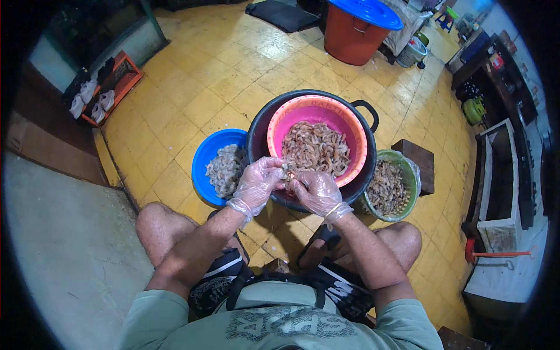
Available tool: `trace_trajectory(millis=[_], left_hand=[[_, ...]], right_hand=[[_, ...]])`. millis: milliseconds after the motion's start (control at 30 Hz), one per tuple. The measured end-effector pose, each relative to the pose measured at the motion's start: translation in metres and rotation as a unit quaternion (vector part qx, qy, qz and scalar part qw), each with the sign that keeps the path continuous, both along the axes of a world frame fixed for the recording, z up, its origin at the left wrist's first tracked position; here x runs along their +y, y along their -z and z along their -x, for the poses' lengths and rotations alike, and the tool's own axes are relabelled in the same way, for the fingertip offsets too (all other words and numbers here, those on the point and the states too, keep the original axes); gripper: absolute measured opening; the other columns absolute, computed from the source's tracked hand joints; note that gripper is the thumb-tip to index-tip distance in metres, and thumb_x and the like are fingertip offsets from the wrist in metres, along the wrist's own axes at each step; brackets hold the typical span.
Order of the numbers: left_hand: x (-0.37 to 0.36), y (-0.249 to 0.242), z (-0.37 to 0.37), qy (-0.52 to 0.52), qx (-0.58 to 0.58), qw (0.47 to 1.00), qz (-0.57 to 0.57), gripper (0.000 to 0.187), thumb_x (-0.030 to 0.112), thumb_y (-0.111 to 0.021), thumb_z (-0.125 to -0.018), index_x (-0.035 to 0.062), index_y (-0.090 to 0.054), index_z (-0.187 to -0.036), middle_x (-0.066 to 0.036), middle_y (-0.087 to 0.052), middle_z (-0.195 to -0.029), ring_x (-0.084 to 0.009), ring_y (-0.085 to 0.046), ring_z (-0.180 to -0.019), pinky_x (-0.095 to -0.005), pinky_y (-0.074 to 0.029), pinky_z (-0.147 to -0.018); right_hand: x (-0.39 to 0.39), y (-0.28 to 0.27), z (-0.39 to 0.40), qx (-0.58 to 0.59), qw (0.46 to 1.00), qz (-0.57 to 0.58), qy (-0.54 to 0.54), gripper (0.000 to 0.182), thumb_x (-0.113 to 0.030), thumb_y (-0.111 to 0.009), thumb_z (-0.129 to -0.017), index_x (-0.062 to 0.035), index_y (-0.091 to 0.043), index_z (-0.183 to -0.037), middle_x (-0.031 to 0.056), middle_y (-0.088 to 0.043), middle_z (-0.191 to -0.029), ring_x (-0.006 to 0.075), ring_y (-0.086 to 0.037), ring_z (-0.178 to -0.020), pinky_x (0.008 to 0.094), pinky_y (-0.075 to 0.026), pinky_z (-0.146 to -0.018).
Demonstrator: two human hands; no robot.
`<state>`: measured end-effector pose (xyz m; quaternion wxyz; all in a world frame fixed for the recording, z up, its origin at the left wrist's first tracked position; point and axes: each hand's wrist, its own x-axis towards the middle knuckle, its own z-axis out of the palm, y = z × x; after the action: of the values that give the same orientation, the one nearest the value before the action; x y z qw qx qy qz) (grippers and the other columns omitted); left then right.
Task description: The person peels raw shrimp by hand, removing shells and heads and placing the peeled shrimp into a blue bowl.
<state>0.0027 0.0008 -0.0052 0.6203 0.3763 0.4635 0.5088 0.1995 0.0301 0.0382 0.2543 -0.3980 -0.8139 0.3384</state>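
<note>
Clear plastic gloves cover both of my hands. My left hand (pixel 258 182) and my right hand (pixel 319 191) meet over the near rim of a pink bowl (pixel 277 123), fingers pinched on a small shrimp (pixel 287 173) that they mostly hide. Brownish shrimp (pixel 315 146) are heaped in this bowl, which sits in a larger black tub (pixel 255 131). Left of the tub, a blue basin (pixel 200 169) holds pale grey shrimp (pixel 226 169) that look peeled. To the right, a green basket (pixel 415 192) contains brownish shells and scraps (pixel 386 188).
A dark block (pixel 421 160) stands behind the green basket. Farther back is a red-brown bin (pixel 350 44) with a blue lid (pixel 370 10). An orange shoe rack (pixel 125 81) lies at left; a red-handled tool (pixel 496 252) and shelving (pixel 496 192) are at right.
</note>
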Motion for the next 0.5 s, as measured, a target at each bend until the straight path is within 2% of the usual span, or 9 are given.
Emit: trace_trajectory(millis=[67,133,200,233,367,433,500], left_hand=[[0.0,0.001,0.0,-0.003,-0.002,1.0,0.007,0.023,0.003,-0.057,-0.101,0.0001,-0.059,-0.123,-0.011,-0.066,-0.118,-0.016,-0.069,-0.1,-0.0283,-0.062,-0.081],[0.001,0.001,0.001,-0.007,-0.003,1.0,0.013,0.023,0.004,-0.057,-0.101,0.0009,-0.058,-0.124,-0.01,-0.066,-0.116,-0.0163,-0.069,-0.098,-0.0293,-0.063,-0.08],[0.005,-0.001,0.007,-0.057,-0.086,0.994,0.033,0.024,0.007,-0.058,-0.102,0.0023,-0.058,-0.125,-0.008,-0.066,-0.112,-0.017,-0.068,-0.092,-0.0316,-0.063,-0.079],[0.009,-0.012,0.012,-0.081,-0.056,0.994,0.04,0.025,0.011,-0.058,-0.102,0.0037,-0.057,-0.126,-0.007,-0.066,-0.109,-0.0176,-0.068,-0.088,-0.0321,-0.063,-0.078],[0.012,-0.026,0.017,-0.085,-0.062,0.993,0.046,0.025,0.009,-0.058,-0.102,0.0034,-0.058,-0.127,-0.009,-0.066,-0.114,-0.0175,-0.07,-0.095,-0.0307,-0.063,-0.077],[0.009,-0.019,0.014,-0.075,-0.082,0.993,0.03,0.026,0.007,-0.059,-0.102,0.0027,-0.058,-0.127,-0.009,-0.067,-0.115,-0.0179,-0.07,-0.098,-0.031,-0.063,-0.077],[0.008,-0.012,0.013,-0.068,-0.087,0.993,0.032,0.026,0.007,-0.06,-0.101,0.0029,-0.059,-0.126,-0.009,-0.067,-0.115,-0.0178,-0.07,-0.098,-0.031,-0.063,-0.077]], right_hand=[[0.0,0.001,0.0,0.003,1.0,-0.007,0.002,0.015,-0.014,-0.063,-0.09,-0.0017,-0.07,-0.085,0.0222,-0.065,-0.077,0.0422,-0.065,-0.074,0.0494,-0.051,-0.068],[0.0,0.0,0.002,-0.024,0.999,-0.031,0.008,0.014,-0.014,-0.065,-0.088,-0.0031,-0.072,-0.083,0.0214,-0.068,-0.078,0.041,-0.067,-0.076,0.0507,-0.052,-0.073],[-0.003,-0.002,-0.001,-0.047,0.998,-0.036,0.009,0.014,-0.015,-0.065,-0.088,-0.003,-0.072,-0.082,0.0216,-0.068,-0.078,0.0411,-0.067,-0.076,0.0514,-0.053,-0.073],[-0.004,-0.002,-0.002,-0.07,0.997,-0.04,0.01,0.015,-0.015,-0.065,-0.088,-0.0029,-0.071,-0.081,0.0217,-0.068,-0.078,0.0412,-0.067,-0.076,0.0522,-0.053,-0.073],[-0.003,0.012,-0.003,-0.05,0.996,-0.064,0.035,0.014,-0.016,-0.066,-0.087,-0.0041,-0.07,-0.082,0.0215,-0.068,-0.079,0.0414,-0.067,-0.075,0.0533,-0.053,-0.072],[-0.002,0.019,-0.005,-0.159,0.986,-0.037,0.022,0.012,-0.016,-0.066,-0.087,-0.0055,-0.072,-0.088,0.0212,-0.07,-0.083,0.0412,-0.068,-0.077,0.0528,-0.054,-0.073],[0.0,0.024,-0.005,-0.193,0.981,-0.015,0.025,0.013,-0.017,-0.067,-0.087,-0.006,-0.072,-0.091,0.0208,-0.07,-0.085,0.04,-0.068,-0.078,0.0514,-0.055,-0.073]])
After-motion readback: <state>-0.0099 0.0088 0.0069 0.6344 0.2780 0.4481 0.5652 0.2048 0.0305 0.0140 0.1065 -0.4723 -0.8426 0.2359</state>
